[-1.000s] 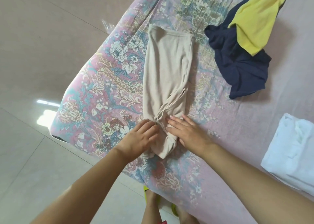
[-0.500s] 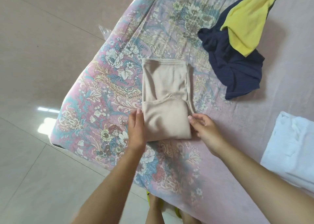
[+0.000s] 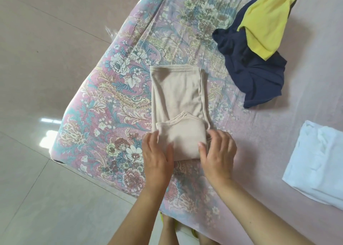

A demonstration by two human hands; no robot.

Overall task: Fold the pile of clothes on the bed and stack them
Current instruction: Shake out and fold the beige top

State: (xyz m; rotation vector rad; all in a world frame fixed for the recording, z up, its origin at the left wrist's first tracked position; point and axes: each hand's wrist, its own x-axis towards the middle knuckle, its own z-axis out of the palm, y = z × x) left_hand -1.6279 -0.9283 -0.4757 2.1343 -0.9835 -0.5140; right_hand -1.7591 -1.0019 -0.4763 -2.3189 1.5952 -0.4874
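A beige garment [image 3: 178,103] lies part-folded near the middle of the bed [image 3: 115,103], its lower end doubled up so a stitched neckline edge shows across it. The left hand [image 3: 156,155] grips the folded end's left edge at 7 o'clock of the garment, thumb on top. The right hand [image 3: 217,152] pinches the right corner at 5 o'clock, fingers curled over it. A navy garment [image 3: 254,77] with a yellow one [image 3: 265,25] on it lies at 2 o'clock; a folded white garment [image 3: 319,163] sits at 4 o'clock. No writing is readable.
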